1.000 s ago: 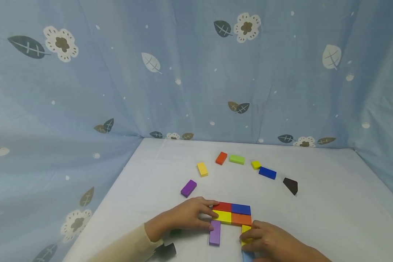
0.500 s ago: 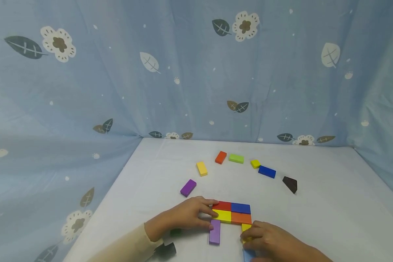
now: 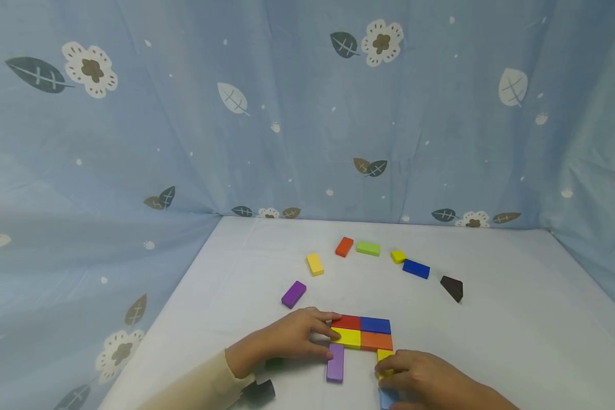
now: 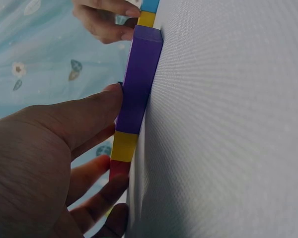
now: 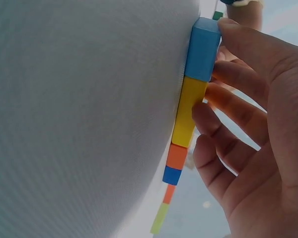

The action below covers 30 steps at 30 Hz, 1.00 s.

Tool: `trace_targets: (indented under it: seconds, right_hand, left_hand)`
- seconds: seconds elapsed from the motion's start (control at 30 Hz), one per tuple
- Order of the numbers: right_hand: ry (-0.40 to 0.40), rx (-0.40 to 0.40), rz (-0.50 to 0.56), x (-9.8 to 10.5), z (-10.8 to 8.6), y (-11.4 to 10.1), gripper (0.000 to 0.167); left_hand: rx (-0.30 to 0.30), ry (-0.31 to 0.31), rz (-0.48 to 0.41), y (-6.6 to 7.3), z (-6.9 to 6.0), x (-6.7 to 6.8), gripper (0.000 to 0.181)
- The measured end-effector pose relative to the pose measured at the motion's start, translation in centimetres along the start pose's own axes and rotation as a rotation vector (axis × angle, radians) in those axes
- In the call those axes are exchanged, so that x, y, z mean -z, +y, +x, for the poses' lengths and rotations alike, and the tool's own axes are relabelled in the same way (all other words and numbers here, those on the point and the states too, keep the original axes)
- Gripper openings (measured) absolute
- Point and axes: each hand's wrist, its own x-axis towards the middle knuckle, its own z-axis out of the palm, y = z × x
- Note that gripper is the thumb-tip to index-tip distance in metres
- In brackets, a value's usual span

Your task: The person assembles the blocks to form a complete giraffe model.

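Flat on the white table, red (image 3: 348, 322), dark blue (image 3: 376, 325), yellow (image 3: 349, 339) and orange (image 3: 376, 341) blocks form a rectangle. My left hand (image 3: 298, 337) rests at its left side, fingertips touching the red and yellow blocks, thumb against a light purple block (image 3: 335, 367) standing below. Under the orange block, a second yellow block (image 5: 189, 106) and a light blue block (image 5: 202, 52) run end to end. My right hand (image 3: 422, 377) holds the light blue block between thumb and fingers, other fingertips on that yellow block. These fingers partly hide both blocks in the head view.
Behind the rectangle lie loose blocks: purple (image 3: 294, 294), pale yellow (image 3: 315, 264), red-orange (image 3: 344, 246), light green (image 3: 368, 248), small yellow (image 3: 398, 256), blue (image 3: 416, 269) and black (image 3: 452, 288). A green block (image 3: 274, 363) sits partly under the left wrist. A patterned blue curtain (image 3: 297, 114) hangs behind.
The right hand has slid very slightly toward me along the yellow and light blue blocks. The left hand and the rest of the blocks look unchanged; the head view shifts a little.
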Motion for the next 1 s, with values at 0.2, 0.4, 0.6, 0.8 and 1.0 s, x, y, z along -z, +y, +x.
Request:
trace_targets:
  seconds: [0.2, 0.4, 0.6, 0.8, 1.0]
  right_hand:
    - [-0.033, -0.084, 0.05, 0.41, -0.14, -0.02, 0.041]
    - [-0.075, -0.212, 0.039, 0.66, -0.74, 0.05, 0.049]
    - [-0.071, -0.181, 0.024, 0.11, -0.91, 0.39, 0.052]
    - [-0.103, -0.161, -0.005, 0.24, -0.89, 0.62, 0.053]
    - [-0.082, -0.143, -0.02, 0.33, -0.89, 0.71, 0.05]
  left_hand:
    - [-0.004, 0.002, 0.01, -0.17, -0.05, -0.12, 0.04]
    - [-0.011, -0.006, 0.012, -0.19, -0.14, -0.35, 0.04]
    - [-0.002, -0.005, 0.012, -0.14, -0.31, -0.49, 0.04]
    - [-0.03, 0.01, 0.039, -0.35, -0.16, -0.39, 0.042]
    - [-0.033, 0.017, 0.03, -0.5, -0.03, -0.37, 0.042]
